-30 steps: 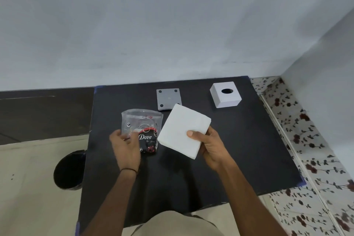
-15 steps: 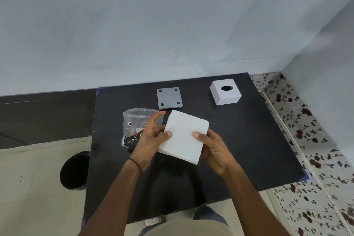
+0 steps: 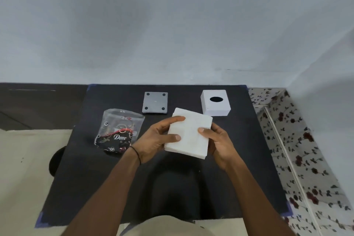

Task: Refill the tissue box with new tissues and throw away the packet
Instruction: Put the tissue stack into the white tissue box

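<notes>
Both hands hold a white stack of tissues (image 3: 191, 130) above the middle of the black table (image 3: 86, 178). My left hand (image 3: 159, 138) grips its left edge, thumb on top. My right hand (image 3: 218, 140) grips its right edge. The empty clear Dove packet (image 3: 118, 130) lies flat on the table to the left of my left hand. The white tissue box cover (image 3: 215, 104) with an oval hole stands at the back right. The grey square base plate (image 3: 155, 102) lies at the back centre.
A black bin (image 3: 55, 161) stands on the floor by the table's left edge, partly hidden. A grey wall runs behind the table. Flower-patterned tiles (image 3: 298, 149) line the right side.
My left hand let go of the packet, which now lies on the table, and came over to grip the tissue stack. The stack has turned more upright between both hands.
</notes>
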